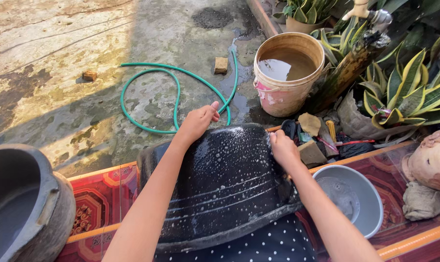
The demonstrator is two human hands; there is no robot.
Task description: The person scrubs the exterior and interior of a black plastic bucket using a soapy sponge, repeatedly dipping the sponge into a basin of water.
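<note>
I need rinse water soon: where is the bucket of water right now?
In the head view, the water-filled bucket stands on the ground at upper right, beyond the soapy black pot, beside the green hose and the striped-leaf plants.

A single head view looks steeply down from close above the pot point(225, 179) at centre, facing out towards 12 o'clock over the tabletop point(98, 194) edge to the wet ground point(59, 58), bucket point(288, 73) at 1 o'clock.
</note>
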